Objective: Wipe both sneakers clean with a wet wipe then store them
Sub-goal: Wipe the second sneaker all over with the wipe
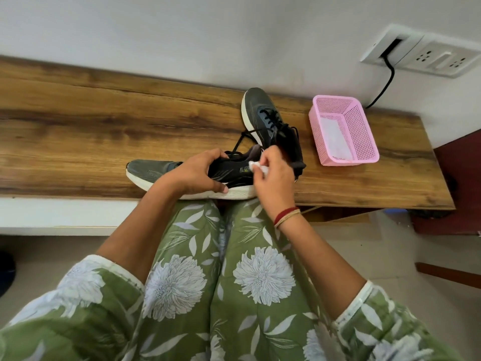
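Two dark grey sneakers with white soles are on a wooden bench. The near sneaker [148, 171] lies across the front edge, toe to the left. My left hand [194, 173] grips its middle, fingers over the top and thumb on the sole. My right hand [273, 175] pinches a crumpled white wet wipe [257, 166] against the sneaker's side near the heel. The far sneaker [260, 110] stands behind it, toe pointing to the wall, its heel partly hidden by my right hand.
A pink plastic basket [364, 131] sits on the bench [78, 126] to the right of the sneakers. On the wall at the upper right is a white socket panel [426, 52] with a black cable. My lap in green floral cloth fills the foreground.
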A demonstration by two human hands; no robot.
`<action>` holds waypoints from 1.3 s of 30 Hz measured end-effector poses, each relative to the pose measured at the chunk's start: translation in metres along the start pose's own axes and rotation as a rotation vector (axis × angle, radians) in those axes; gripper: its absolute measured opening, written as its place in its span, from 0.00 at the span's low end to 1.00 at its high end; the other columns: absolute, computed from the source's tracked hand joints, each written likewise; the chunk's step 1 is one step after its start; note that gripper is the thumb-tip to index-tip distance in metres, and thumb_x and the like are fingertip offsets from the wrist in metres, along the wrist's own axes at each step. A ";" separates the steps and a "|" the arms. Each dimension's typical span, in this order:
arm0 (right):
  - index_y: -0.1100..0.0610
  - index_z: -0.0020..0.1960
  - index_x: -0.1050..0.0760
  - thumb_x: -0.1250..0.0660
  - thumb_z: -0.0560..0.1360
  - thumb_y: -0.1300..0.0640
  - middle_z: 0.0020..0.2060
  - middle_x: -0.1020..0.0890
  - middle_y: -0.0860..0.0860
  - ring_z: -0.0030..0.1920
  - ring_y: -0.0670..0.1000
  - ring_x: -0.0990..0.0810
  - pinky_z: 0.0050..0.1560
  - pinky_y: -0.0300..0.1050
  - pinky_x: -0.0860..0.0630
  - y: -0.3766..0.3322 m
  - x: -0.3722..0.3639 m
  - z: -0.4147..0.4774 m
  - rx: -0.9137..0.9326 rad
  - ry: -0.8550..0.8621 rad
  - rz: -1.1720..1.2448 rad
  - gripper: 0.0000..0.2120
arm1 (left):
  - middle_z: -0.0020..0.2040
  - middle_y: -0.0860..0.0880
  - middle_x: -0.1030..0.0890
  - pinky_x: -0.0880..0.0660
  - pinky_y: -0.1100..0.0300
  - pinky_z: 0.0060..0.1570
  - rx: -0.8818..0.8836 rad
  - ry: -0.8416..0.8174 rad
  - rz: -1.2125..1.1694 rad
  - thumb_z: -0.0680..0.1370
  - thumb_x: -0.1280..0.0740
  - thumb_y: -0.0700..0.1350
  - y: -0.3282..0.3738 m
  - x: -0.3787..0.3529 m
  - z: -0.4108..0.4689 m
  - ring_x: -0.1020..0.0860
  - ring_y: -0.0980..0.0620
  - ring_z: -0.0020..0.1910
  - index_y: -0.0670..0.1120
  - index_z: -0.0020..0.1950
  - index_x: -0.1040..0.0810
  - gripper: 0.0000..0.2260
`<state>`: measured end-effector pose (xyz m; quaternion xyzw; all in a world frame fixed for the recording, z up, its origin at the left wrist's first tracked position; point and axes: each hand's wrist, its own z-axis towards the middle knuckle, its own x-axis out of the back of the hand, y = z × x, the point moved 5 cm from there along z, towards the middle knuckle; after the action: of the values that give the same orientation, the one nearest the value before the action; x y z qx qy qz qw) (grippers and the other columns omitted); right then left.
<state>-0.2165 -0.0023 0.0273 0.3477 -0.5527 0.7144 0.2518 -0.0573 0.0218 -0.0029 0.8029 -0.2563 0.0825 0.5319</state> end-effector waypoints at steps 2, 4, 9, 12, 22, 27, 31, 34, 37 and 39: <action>0.53 0.41 0.37 0.34 0.74 0.63 0.33 0.31 0.45 0.35 0.48 0.29 0.34 0.40 0.34 -0.014 -0.010 -0.015 0.110 -0.075 0.015 0.12 | 0.48 0.55 0.25 0.28 0.63 0.46 0.005 -0.005 -0.023 0.68 0.24 0.38 0.002 0.000 0.000 0.25 0.58 0.46 0.51 0.61 0.31 0.26; 0.53 0.42 0.36 0.33 0.73 0.63 0.33 0.30 0.45 0.35 0.48 0.28 0.34 0.42 0.32 -0.006 -0.008 -0.016 0.062 -0.060 0.051 0.12 | 0.48 0.56 0.26 0.30 0.67 0.43 0.009 -0.018 -0.040 0.69 0.25 0.38 0.003 0.000 -0.001 0.26 0.60 0.45 0.51 0.61 0.31 0.25; 0.53 0.49 0.32 0.29 0.70 0.64 0.35 0.23 0.47 0.36 0.44 0.24 0.41 0.35 0.29 0.041 0.006 -0.006 -0.281 0.109 0.271 0.14 | 0.50 0.55 0.24 0.30 0.65 0.44 0.032 -0.063 -0.110 0.73 0.27 0.44 0.000 0.002 0.002 0.25 0.56 0.47 0.52 0.61 0.30 0.19; 0.55 0.54 0.29 0.29 0.70 0.64 0.39 0.20 0.50 0.41 0.45 0.22 0.43 0.28 0.29 0.044 0.004 -0.009 -0.305 0.134 0.367 0.15 | 0.49 0.55 0.24 0.30 0.64 0.47 0.025 -0.053 -0.152 0.76 0.31 0.46 -0.003 0.003 0.005 0.26 0.55 0.47 0.54 0.57 0.28 0.12; 0.56 0.49 0.30 0.35 0.73 0.64 0.40 0.23 0.50 0.42 0.52 0.25 0.44 0.52 0.29 0.024 -0.003 -0.009 0.062 -0.021 0.016 0.08 | 0.49 0.53 0.24 0.30 0.62 0.44 0.022 -0.063 -0.131 0.79 0.35 0.46 -0.007 0.001 0.012 0.27 0.56 0.45 0.52 0.57 0.29 0.08; 0.59 0.48 0.28 0.39 0.77 0.61 0.36 0.24 0.53 0.38 0.53 0.28 0.37 0.47 0.33 0.009 -0.003 -0.017 0.343 -0.107 -0.130 0.02 | 0.49 0.51 0.24 0.30 0.63 0.46 0.027 -0.079 -0.142 0.79 0.36 0.44 -0.006 -0.001 0.014 0.27 0.55 0.45 0.49 0.58 0.29 0.08; 0.59 0.48 0.29 0.39 0.76 0.63 0.35 0.24 0.54 0.38 0.53 0.28 0.36 0.50 0.30 0.021 0.004 -0.009 0.289 -0.086 -0.151 0.02 | 0.53 0.48 0.23 0.29 0.56 0.54 0.045 -0.092 -0.125 0.79 0.35 0.46 -0.009 0.000 0.016 0.26 0.51 0.50 0.50 0.58 0.28 0.09; 0.60 0.47 0.29 0.42 0.77 0.59 0.34 0.25 0.53 0.38 0.51 0.29 0.36 0.43 0.35 0.012 -0.001 -0.016 0.375 -0.162 -0.148 0.05 | 0.51 0.49 0.24 0.30 0.59 0.49 0.046 -0.084 -0.140 0.79 0.35 0.45 -0.008 0.000 0.016 0.27 0.54 0.47 0.49 0.59 0.28 0.10; 0.60 0.47 0.29 0.41 0.78 0.58 0.34 0.25 0.53 0.37 0.51 0.29 0.36 0.43 0.35 0.024 0.004 -0.010 0.317 -0.140 -0.161 0.05 | 0.51 0.50 0.24 0.30 0.60 0.48 0.046 -0.092 -0.140 0.79 0.35 0.45 -0.007 -0.001 0.016 0.27 0.54 0.47 0.49 0.59 0.28 0.09; 0.59 0.47 0.29 0.38 0.77 0.61 0.35 0.25 0.53 0.37 0.51 0.29 0.36 0.47 0.31 0.029 0.007 -0.009 0.238 -0.089 -0.132 0.02 | 0.51 0.50 0.24 0.30 0.60 0.47 0.052 -0.090 -0.146 0.79 0.35 0.45 -0.007 -0.001 0.016 0.27 0.54 0.47 0.48 0.59 0.29 0.10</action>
<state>-0.2443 -0.0014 0.0137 0.4420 -0.4508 0.7406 0.2303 -0.0564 0.0095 -0.0161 0.8359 -0.2187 0.0140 0.5033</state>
